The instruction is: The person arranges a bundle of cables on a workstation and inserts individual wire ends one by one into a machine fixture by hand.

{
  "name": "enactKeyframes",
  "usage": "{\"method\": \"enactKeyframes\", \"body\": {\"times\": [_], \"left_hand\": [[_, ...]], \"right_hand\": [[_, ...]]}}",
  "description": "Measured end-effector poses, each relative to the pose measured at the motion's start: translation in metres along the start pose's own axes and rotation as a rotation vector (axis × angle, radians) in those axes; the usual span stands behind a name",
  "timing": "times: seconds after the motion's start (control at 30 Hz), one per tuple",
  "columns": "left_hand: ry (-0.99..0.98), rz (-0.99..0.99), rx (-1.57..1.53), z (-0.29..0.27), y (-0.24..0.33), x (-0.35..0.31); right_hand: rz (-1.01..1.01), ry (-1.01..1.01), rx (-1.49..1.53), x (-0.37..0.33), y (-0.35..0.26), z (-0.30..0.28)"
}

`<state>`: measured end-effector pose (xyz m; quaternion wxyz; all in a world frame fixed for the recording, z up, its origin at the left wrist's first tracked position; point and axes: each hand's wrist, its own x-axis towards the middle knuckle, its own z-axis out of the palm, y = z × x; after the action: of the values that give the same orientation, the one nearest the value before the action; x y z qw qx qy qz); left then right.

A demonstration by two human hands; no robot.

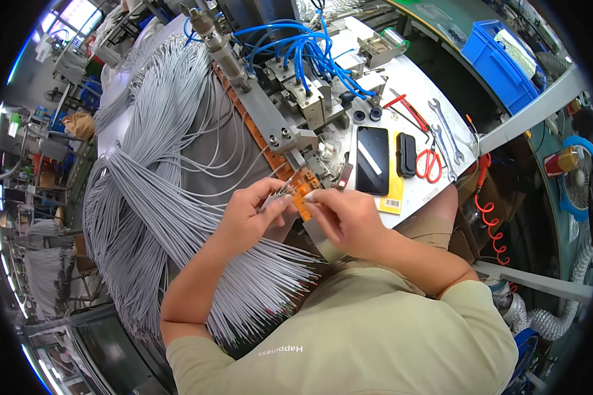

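Left hand pinching grey wire; right hand fingertips pressed on orange fixture, between both hands.

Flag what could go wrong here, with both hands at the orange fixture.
1. The left hand pinches grey wire ends at the orange fixture, beside the metal press head; fingers could get caught.
2. The grey wire bundle fans loosely over the bench edge; strands may snag or slide off.
3. The right hand hides part of the fixture, so misplaced wires might go unseen.
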<state>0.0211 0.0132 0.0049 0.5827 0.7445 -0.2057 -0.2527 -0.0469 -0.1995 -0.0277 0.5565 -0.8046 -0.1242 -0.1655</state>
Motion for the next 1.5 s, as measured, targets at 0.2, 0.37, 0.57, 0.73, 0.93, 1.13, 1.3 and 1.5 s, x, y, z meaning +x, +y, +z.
{"method": "enactKeyframes", "body": {"times": [0.2,0.37,0.57,0.73,0.93,1.13,1.3,1.5], "left_hand": [[0.088,0.133,0.25,0.011,0.001,0.0],[0.166,0.131,0.255,0.011,0.002,-0.003],[0.19,0.069,0.155,0.011,0.009,-0.004],[0.128,0.122,0.294,0.01,0.013,-0.003],[-0.01,0.097,0.28,0.005,0.009,-0.003],[-0.005,0.034,0.17,0.005,0.01,-0.003],[0.211,0.287,0.576,0.013,0.023,-0.01],[-0.144,0.295,0.592,0.002,0.025,-0.012]], "right_hand": [[-0.131,0.001,-0.145,0.009,0.008,0.01],[-0.038,-0.033,-0.039,0.009,-0.001,0.011],[-0.112,-0.026,-0.059,0.012,-0.003,0.015],[0.062,-0.171,0.012,0.014,-0.003,0.009],[-0.106,-0.233,-0.054,0.02,0.014,-0.002],[-0.256,-0.085,-0.104,0.02,0.015,0.006],[-0.371,-0.036,-0.324,0.033,0.022,0.01],[0.226,0.007,0.07,0.024,0.06,0.006]]}}
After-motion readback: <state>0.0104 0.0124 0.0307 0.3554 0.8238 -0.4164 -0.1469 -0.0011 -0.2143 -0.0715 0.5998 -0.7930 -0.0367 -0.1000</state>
